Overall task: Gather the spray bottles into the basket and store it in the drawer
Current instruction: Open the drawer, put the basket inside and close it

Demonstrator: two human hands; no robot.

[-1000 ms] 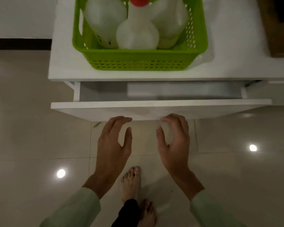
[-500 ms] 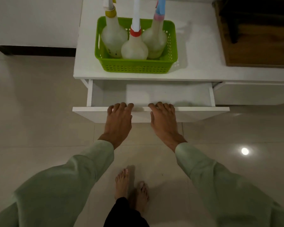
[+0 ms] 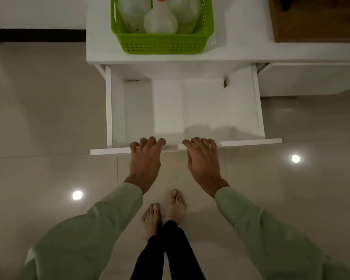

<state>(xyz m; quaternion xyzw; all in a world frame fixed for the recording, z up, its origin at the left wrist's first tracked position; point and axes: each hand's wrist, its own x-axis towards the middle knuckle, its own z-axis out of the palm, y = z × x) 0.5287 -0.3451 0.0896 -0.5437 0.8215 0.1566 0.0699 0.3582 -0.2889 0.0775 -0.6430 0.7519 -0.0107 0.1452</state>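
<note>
A green basket (image 3: 162, 44) stands on the white cabinet top (image 3: 240, 51), holding three translucent spray bottles (image 3: 160, 22); their heads are cut off by the frame's top edge. Below it the white drawer (image 3: 259, 110) is pulled far out, its inside bare except a small dark speck at the back right. My left hand (image 3: 144, 160) and my right hand (image 3: 203, 160) both hook their fingers over the top edge of the drawer front (image 3: 251, 141), side by side near its middle.
A brown wooden board (image 3: 315, 21) lies on the cabinet top at the right. A second closed drawer front (image 3: 311, 79) is to the right. My bare feet (image 3: 164, 213) stand on glossy beige tiles just in front of the drawer.
Both hands went from hovering below the drawer front to gripping its top edge, and the drawer has slid out from barely open to far open.
</note>
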